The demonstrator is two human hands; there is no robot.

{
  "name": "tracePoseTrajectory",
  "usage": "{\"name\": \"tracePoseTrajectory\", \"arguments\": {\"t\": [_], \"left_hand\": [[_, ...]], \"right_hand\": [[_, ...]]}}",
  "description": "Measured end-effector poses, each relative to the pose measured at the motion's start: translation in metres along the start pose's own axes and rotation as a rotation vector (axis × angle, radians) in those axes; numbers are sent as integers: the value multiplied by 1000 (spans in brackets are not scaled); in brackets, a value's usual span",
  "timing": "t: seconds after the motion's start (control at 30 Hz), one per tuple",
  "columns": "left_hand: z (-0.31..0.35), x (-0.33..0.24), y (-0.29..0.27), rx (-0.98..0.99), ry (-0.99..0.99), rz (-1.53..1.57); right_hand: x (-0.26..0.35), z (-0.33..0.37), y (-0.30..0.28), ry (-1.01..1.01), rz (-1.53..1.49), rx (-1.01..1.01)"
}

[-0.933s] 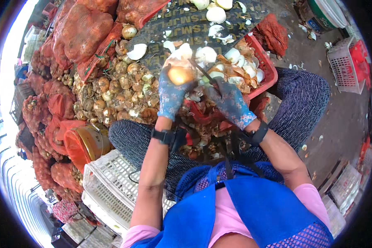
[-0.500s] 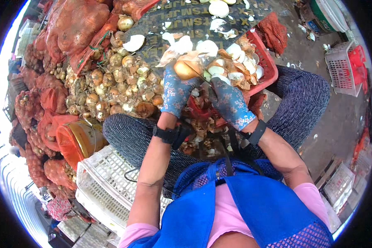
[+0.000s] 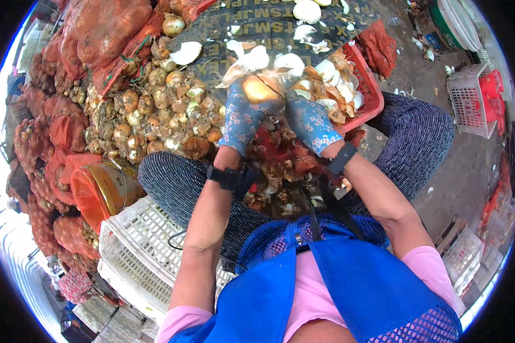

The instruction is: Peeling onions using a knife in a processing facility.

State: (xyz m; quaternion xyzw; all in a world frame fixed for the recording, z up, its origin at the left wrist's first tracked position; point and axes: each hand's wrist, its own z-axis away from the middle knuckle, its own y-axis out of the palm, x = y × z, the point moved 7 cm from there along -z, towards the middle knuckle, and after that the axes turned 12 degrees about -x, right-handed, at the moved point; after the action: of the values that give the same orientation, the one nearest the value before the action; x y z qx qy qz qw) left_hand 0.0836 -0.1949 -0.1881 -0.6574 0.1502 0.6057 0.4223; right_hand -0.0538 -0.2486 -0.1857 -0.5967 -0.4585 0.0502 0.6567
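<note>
1. Gloved in blue floral fabric, a seated person's left hand (image 3: 243, 117) grips a brown-skinned onion (image 3: 260, 90), fingers curled around its underside and left side.

2. The right hand (image 3: 310, 117), in a matching glove, closes around a knife (image 3: 271, 86); the handle is hidden in the grip, while the thin dark blade slants across the onion's upper right.

3. The onion sits just above the person's lap, near the middle of the scene, between the two hands and close to the lower edge of a dark printed sheet (image 3: 223, 54).

4. White onion layers (image 3: 256, 58) lie on the sheet just beyond the hands, and a rounded white bulb (image 3: 307, 11) rests farther back.

5. Beside the right hand, a red tray (image 3: 371, 80) holds a heap of brown skins and white layers (image 3: 332, 80).

6. To the left spreads a pile of loose unpeeled onions (image 3: 154, 111), backed by stuffed red mesh sacks (image 3: 111, 34).

7. A yellow bucket (image 3: 113, 186) stands near the left knee, with a white slatted crate (image 3: 140, 251) just below it.

8. Off to the right, a pale crate (image 3: 466, 103) with red material stands on the floor (image 3: 426, 148).
</note>
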Motion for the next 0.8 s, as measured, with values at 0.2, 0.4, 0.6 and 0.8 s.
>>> {"name": "tracePoseTrajectory", "arguments": {"t": [0.2, 0.4, 0.6, 0.8], "left_hand": [[12, -29, 0, -10, 223, -5], [43, -40, -5, 77, -195, 524], [45, -76, -32, 52, -151, 815], [51, -88, -55, -41, -38, 853]], "right_hand": [[-19, -4, 18, -22, 10, -55], [-37, -2, 24, 31, -148, -51], [-16, 5, 2, 128, 72, -15], [-55, 1, 26, 332, -345, 22]]}}
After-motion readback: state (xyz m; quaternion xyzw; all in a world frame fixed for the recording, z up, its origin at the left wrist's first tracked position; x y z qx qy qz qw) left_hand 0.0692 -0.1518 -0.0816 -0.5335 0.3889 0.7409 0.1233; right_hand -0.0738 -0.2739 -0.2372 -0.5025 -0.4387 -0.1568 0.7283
